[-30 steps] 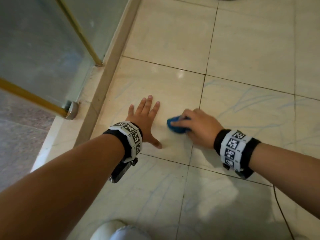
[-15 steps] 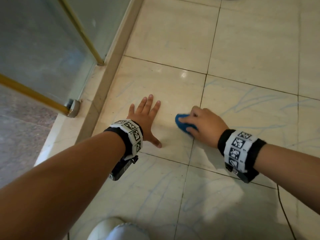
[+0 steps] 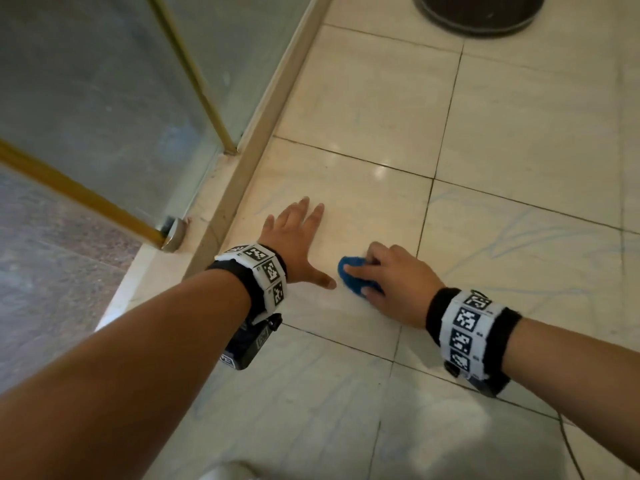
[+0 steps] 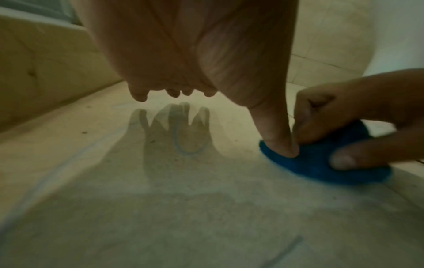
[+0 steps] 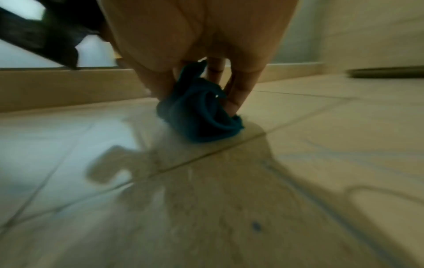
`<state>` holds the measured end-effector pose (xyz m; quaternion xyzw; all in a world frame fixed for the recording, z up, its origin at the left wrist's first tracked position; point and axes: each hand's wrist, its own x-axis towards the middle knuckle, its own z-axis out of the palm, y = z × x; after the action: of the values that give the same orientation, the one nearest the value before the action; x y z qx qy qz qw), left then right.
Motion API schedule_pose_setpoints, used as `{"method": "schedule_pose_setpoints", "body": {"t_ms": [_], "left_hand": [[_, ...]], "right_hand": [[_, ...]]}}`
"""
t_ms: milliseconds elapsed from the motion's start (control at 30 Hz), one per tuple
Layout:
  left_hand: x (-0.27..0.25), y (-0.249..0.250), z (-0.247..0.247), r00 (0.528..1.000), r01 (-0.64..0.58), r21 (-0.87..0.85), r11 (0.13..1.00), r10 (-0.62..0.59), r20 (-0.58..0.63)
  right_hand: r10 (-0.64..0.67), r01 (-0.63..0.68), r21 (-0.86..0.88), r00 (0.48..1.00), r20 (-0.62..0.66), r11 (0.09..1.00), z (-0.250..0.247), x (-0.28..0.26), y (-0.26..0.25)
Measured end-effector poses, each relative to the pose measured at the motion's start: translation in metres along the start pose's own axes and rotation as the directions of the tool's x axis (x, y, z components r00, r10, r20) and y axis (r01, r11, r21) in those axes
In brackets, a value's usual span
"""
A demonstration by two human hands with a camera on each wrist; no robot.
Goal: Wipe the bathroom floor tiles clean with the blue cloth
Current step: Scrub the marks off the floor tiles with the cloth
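Observation:
A bunched blue cloth sits on the cream floor tiles, just left of a grout line. My right hand grips it from above, fingers curled round it and pressing it to the tile. My left hand lies flat on the same tile with straight, spread fingers, its thumb close beside the cloth. Faint blue streaks mark the tiles to the right.
A glass shower door with a gold frame and a raised cream threshold run along the left. A dark round base stands at the top right. A thin cable lies at the lower right.
My right hand has slid the cloth back left and nearer, towards my left thumb. The left hand stays flat where it was. The view has shifted a little.

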<state>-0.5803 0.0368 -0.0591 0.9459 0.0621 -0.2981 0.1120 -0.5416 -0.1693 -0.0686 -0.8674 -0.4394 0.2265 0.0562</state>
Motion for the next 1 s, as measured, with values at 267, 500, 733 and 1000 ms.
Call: {"method": "schedule_pose_setpoints", "body": {"t_ms": [267, 500, 733, 1000], "left_hand": [[0.000, -0.029, 0.008, 0.988, 0.128, -0.013, 0.992, -0.126, 0.085], [0.006, -0.032, 0.014, 0.987, 0.120, 0.043, 0.992, -0.124, 0.104], [0.004, -0.034, 0.017, 0.990, 0.119, -0.014, 0.993, -0.118, 0.081], [0.003, -0.034, 0.016, 0.992, 0.107, -0.030, 0.994, -0.105, 0.068]], "right_hand": [[0.357, -0.324, 0.195, 0.919, -0.169, 0.926, -0.025, 0.086, 0.040], [-0.098, 0.089, -0.082, 0.988, -0.123, 0.993, -0.013, 0.095, -0.015], [0.253, -0.235, 0.115, 0.949, -0.188, 0.965, -0.028, 0.137, -0.002], [0.166, -0.152, 0.113, 0.978, -0.128, 0.982, -0.039, 0.139, 0.016]]}}
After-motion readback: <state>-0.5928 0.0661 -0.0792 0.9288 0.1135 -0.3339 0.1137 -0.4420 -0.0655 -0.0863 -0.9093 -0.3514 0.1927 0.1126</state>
